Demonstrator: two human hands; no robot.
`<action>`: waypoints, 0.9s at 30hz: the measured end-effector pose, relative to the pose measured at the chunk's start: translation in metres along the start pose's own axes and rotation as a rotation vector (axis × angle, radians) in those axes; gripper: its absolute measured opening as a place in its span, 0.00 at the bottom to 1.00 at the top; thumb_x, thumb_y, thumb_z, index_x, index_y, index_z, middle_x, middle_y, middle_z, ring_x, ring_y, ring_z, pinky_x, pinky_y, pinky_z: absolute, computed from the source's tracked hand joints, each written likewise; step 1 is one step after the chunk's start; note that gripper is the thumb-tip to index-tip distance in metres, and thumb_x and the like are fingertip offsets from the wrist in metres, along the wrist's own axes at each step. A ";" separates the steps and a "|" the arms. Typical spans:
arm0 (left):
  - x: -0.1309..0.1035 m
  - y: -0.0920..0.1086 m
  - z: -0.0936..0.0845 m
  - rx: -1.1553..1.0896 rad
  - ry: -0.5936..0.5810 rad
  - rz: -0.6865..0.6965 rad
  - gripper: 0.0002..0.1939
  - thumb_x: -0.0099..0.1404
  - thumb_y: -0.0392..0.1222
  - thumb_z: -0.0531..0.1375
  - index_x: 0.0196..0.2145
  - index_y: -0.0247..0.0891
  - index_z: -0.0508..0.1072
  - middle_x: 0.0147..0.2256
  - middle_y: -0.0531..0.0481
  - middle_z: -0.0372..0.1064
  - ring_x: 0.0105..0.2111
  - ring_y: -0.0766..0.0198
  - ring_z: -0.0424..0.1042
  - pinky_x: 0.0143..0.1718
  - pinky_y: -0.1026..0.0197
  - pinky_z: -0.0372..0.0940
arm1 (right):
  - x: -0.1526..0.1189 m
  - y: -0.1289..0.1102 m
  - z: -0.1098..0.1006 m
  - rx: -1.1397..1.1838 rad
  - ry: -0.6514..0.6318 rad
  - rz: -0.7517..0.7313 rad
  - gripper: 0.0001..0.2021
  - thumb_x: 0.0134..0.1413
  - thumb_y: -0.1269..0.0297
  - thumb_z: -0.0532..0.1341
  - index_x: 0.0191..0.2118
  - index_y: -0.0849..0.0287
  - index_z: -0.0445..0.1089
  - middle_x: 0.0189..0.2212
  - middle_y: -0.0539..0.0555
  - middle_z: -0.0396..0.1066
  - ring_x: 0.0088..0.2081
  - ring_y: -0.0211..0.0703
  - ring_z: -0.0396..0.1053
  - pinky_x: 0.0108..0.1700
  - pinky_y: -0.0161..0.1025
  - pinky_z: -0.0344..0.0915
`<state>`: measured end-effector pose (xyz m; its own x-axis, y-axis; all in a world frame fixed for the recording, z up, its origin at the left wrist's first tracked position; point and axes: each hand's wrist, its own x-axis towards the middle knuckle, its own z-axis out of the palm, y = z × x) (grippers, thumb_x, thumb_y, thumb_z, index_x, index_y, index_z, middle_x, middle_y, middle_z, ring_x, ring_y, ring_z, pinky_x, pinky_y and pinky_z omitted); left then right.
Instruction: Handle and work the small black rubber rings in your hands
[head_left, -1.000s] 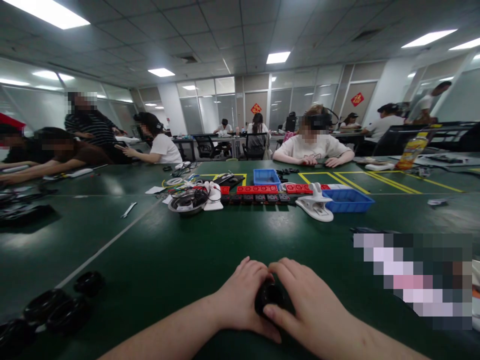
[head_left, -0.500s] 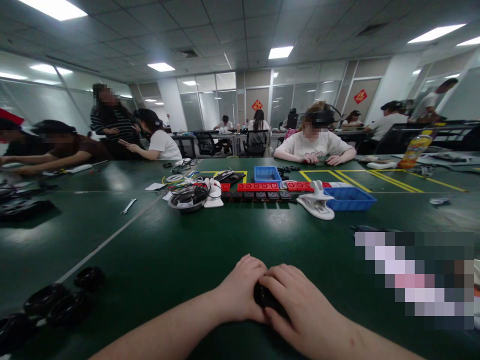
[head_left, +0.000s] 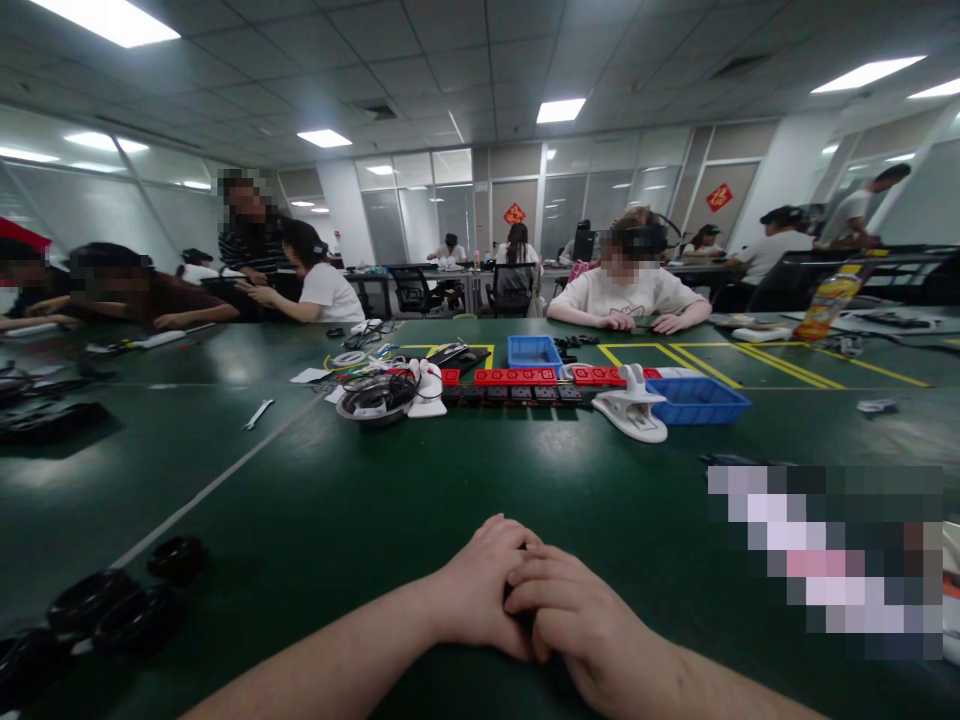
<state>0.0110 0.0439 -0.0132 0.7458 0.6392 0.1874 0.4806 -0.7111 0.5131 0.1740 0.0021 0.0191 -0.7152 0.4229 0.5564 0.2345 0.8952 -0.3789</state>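
Note:
Both my hands meet over the green table near its front edge, closed around a black object (head_left: 528, 618). Only slivers of it show between my fingers, so I cannot make out its kind. My left hand (head_left: 484, 580) grips it from the left, thumb toward me. Across the top and right side lie the curled fingers of my right hand (head_left: 574, 610), touching the left hand. Nearest on the left are several glossy black ring-shaped coils (head_left: 135, 615).
Ahead are a red-and-black row of sockets (head_left: 514, 385), white clamp stands (head_left: 634, 405), a blue bin (head_left: 697, 400) and a metal bowl of cables (head_left: 375, 400). A wrench (head_left: 259, 414) lies left. A blurred-out patch (head_left: 817, 560) covers the right. A person (head_left: 630, 270) sits opposite.
My right hand's fingers have curled further over the black object, hiding most of it. My left hand has barely moved. A standing person at the back left has shifted right.

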 end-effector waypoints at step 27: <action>0.001 0.014 0.002 0.116 0.196 -0.261 0.20 0.41 0.44 0.64 0.35 0.38 0.68 0.36 0.50 0.62 0.40 0.57 0.62 0.56 0.44 0.42 | -0.004 0.013 0.004 -0.166 0.034 0.528 0.16 0.42 0.70 0.57 0.42 0.58 0.65 0.37 0.56 0.61 0.39 0.47 0.59 0.42 0.47 0.59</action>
<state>0.0202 0.0339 -0.0075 0.4932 0.8402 0.2252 0.7012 -0.5372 0.4687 0.1777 0.0114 0.0089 -0.4513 0.8220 0.3475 0.6578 0.5695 -0.4929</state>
